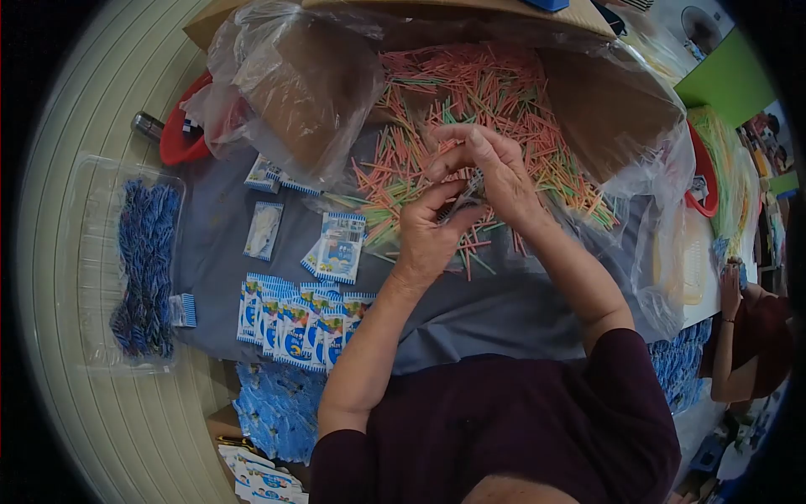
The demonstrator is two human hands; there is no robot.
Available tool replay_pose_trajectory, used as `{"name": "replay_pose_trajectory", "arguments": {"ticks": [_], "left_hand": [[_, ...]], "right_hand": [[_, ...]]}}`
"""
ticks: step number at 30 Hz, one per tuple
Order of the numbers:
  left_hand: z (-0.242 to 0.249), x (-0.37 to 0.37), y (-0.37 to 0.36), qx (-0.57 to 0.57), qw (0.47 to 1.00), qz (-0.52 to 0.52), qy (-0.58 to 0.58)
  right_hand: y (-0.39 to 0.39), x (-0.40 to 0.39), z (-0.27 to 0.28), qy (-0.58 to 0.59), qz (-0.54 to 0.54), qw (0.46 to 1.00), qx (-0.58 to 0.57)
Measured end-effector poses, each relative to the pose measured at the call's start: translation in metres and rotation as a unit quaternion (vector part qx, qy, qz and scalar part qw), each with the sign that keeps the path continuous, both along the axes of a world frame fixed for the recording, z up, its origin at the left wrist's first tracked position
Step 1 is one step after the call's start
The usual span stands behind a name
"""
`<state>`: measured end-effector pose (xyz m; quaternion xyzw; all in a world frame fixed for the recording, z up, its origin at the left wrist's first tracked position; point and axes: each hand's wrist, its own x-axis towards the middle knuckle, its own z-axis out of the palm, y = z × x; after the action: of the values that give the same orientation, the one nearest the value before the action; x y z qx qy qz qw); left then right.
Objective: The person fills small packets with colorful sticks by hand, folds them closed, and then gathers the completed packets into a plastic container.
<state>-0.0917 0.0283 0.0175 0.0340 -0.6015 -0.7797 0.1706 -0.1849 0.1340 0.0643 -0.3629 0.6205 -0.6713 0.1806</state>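
Note:
My left hand is closed around a small, shiny packet, partly clear with dark marks. My fingers cover most of it. Right beside it, my right hand has its thumb raised and its fingers curled in by the packet; what they grip is hidden. Beneath both hands lies a loose heap of thin pink, green and yellow sticks, spilling out of a plastic-lined cardboard box onto the grey cloth.
Blue-and-white printed packets lie in rows at left, with a few more above them. A clear tray holds dark blue twisted strips. Red basins flank the box. Another person's arm shows at far right.

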Motion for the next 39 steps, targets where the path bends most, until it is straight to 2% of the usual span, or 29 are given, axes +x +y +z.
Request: {"name": "replay_pose_trajectory", "arguments": {"ticks": [2,3,5,6,8,9,10,11,12,13,14,15,17,18,20,24,26,29,33,35,36,38,39], "left_hand": [[0.01,0.012,0.008,-0.123,0.991,0.033,0.037],[0.004,0.014,0.006,-0.122,0.991,0.035,0.033],[-0.01,0.017,-0.006,-0.25,0.965,0.048,0.061],[-0.008,0.022,-0.011,-0.251,0.965,0.05,0.06],[-0.002,0.032,-0.018,-0.241,0.967,0.071,0.046],[-0.002,0.036,-0.021,-0.242,0.966,0.074,0.045],[-0.003,0.04,-0.025,-0.239,0.963,0.085,0.092],[-0.003,0.043,-0.029,-0.237,0.957,0.095,0.14],[-0.003,0.047,-0.032,-0.239,0.956,0.096,0.142],[-0.004,0.054,-0.035,-0.248,0.953,0.088,0.148],[-0.006,0.058,-0.035,-0.256,0.951,0.082,0.151],[-0.004,0.06,-0.035,-0.256,0.952,0.084,0.147],[0.005,0.065,-0.032,-0.265,0.948,0.093,0.147],[0.006,0.065,-0.03,-0.266,0.949,0.088,0.145],[0.008,0.065,-0.027,-0.29,0.935,0.103,0.177],[0.012,0.07,-0.029,-0.308,0.929,0.102,0.175],[0.009,0.071,-0.031,-0.315,0.924,0.112,0.185],[0.008,0.074,-0.033,-0.353,0.912,0.107,0.176],[0.008,0.08,-0.031,-0.377,0.908,0.1,0.154],[0.001,0.079,-0.035,-0.379,0.907,0.093,0.159],[0.0,0.08,-0.037,-0.379,0.907,0.098,0.155],[-0.002,0.085,-0.041,-0.387,0.899,0.119,0.166],[-0.003,0.087,-0.041,-0.387,0.899,0.122,0.162]], "right_hand": [[-0.003,0.011,0.005,0.004,-0.046,0.998,-0.042],[-0.003,0.014,0.006,0.001,-0.044,0.998,-0.04],[-0.002,0.019,0.012,0.059,-0.053,0.994,-0.078],[0.001,0.017,0.017,0.059,-0.05,0.994,-0.078],[0.018,0.0,0.027,-0.012,-0.112,0.974,-0.197],[0.026,-0.014,0.027,0.04,-0.178,0.973,-0.144],[0.034,-0.033,0.027,0.091,-0.244,0.961,-0.091],[0.044,-0.057,0.01,0.21,-0.257,0.943,-0.022],[0.046,-0.052,0.012,0.211,-0.257,0.943,-0.025],[0.05,-0.041,0.017,0.401,-0.283,0.866,0.094],[0.054,-0.027,0.021,0.568,-0.293,0.741,0.208],[0.049,-0.002,0.024,0.43,-0.208,0.87,0.12],[0.043,0.035,0.033,0.261,-0.012,0.964,0.046],[0.039,0.047,0.037,0.258,-0.016,0.965,0.046],[0.034,0.062,0.044,0.408,-0.001,0.911,0.061],[0.032,0.064,0.044,0.373,0.018,0.927,0.014],[0.031,0.065,0.046,0.468,-0.028,0.882,0.053],[0.029,0.066,0.043,0.518,-0.005,0.85,0.089],[0.029,0.068,0.046,0.498,-0.028,0.854,0.147],[0.037,0.069,0.055,0.364,-0.076,0.927,0.056],[0.043,0.064,0.062,0.363,-0.071,0.928,0.055],[0.053,0.054,0.074,0.435,-0.207,0.872,0.085],[0.051,0.053,0.072,0.433,-0.203,0.874,0.084]]}}
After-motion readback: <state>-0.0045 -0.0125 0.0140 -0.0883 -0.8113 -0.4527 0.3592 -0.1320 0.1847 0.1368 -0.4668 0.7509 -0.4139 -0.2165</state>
